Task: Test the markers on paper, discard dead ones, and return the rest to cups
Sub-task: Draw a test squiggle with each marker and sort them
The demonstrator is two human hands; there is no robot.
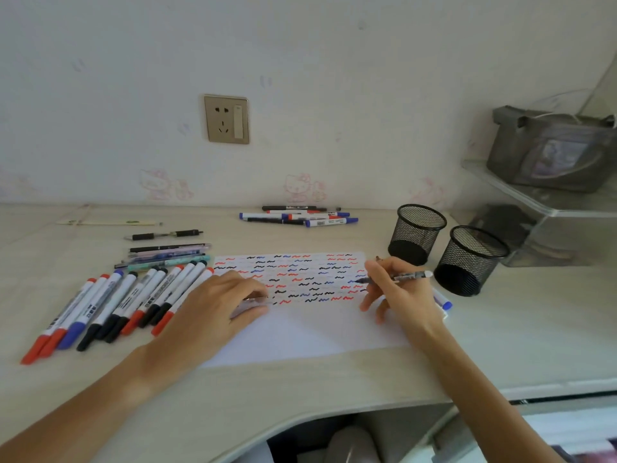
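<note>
Beside paper [300,332]: two mesh cups [416,233]; contents unseen.

A gold wall socket [226,119] sits on a pale wall printed with faint pink cartoon cats [304,188]. At right, a clear acrylic shelf [541,203] carries a grey zipped pouch [551,150], with a dark object beneath it, too blurred to identify. Everything rests on a light wood-grain desk [500,345].

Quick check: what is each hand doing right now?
Left hand: fingers curled on the paper, seemingly holding a cap.
Right hand: grips a pen.
</note>
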